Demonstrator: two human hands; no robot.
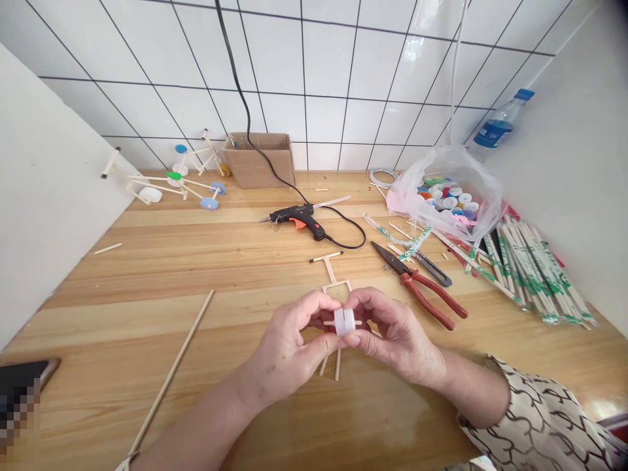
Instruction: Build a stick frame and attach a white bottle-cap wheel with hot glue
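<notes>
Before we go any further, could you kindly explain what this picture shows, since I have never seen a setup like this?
There is no machine here. The picture comes from a camera worn on a person's head, looking forward and down at their own bare hands. The left hand and right hand together hold a small white plastic piece, apparently two joined caps, on a thin wooden stick. A wooden stick frame runs beneath the hands. On the wooden table lie a black glue gun, red-handled pliers, a plastic bag of coloured bottle caps, wrapped chopsticks, a cardboard box and a stick model with cap wheels.
</notes>
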